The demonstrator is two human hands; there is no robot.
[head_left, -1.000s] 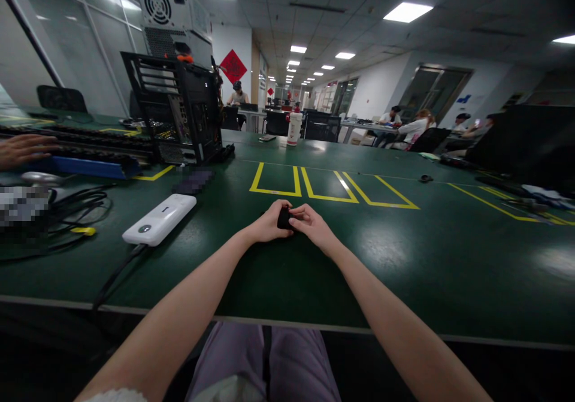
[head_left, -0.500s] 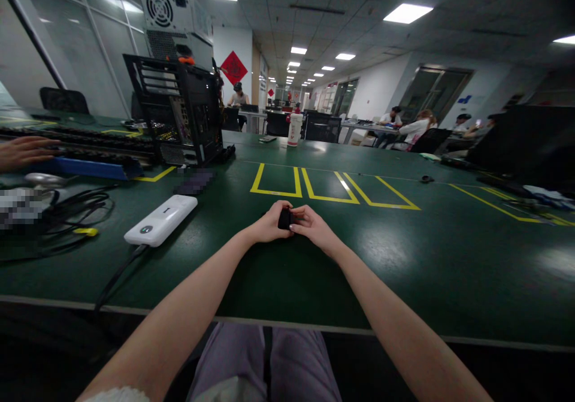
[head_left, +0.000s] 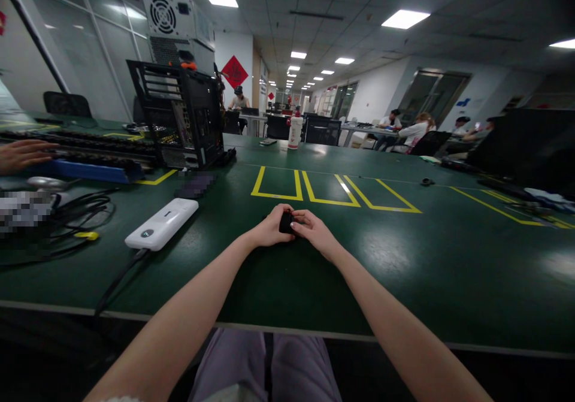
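Observation:
Between my two hands is a small black object (head_left: 286, 223), too dark to make out in detail. My left hand (head_left: 271, 227) is wrapped round it from the left. From the right, the thumb and fingers of my right hand (head_left: 313, 228) pinch its side. Both hands are just above or on the green table (head_left: 287, 276), in front of three yellow tape outlines (head_left: 335, 203). Left of my hands lies a white power bank (head_left: 162, 224) with a black cable.
An open black computer case (head_left: 188, 111) stands at the back left, near a blue strip (head_left: 92, 170) and tangled black cables (head_left: 72, 222). Another person's hand (head_left: 24, 154) is at the left edge. A white bottle (head_left: 294, 131) stands at the back.
The whole view has shifted slightly downward in the frame. My right thumb and fingers have moved very slightly on the black object; both hands still hold it.

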